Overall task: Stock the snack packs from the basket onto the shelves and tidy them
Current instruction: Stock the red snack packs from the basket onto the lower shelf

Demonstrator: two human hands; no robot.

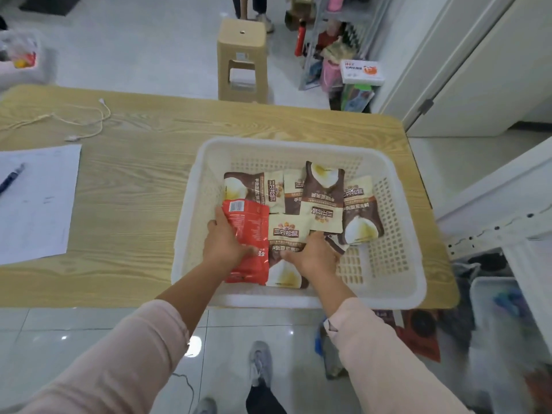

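Note:
A white plastic basket (397, 234) stands on the wooden table (134, 189) and holds several brown-and-cream snack packs (321, 198) lying flat and overlapping. My left hand (222, 243) grips a red snack pack (249, 231) at the basket's near left side. My right hand (313, 256) holds the lower part of a brown-and-cream pack (286, 234) right beside the red one; its fingertips are hidden under the packs. Both sleeves are pale pink.
On the table's left lie a sheet of paper (35, 204) with a pen (12, 177) and a white cable (80, 121). A beige stool (242, 61) stands beyond the table. A shelf rack with goods (337, 55) is behind it; white shelving (507, 228) is at right.

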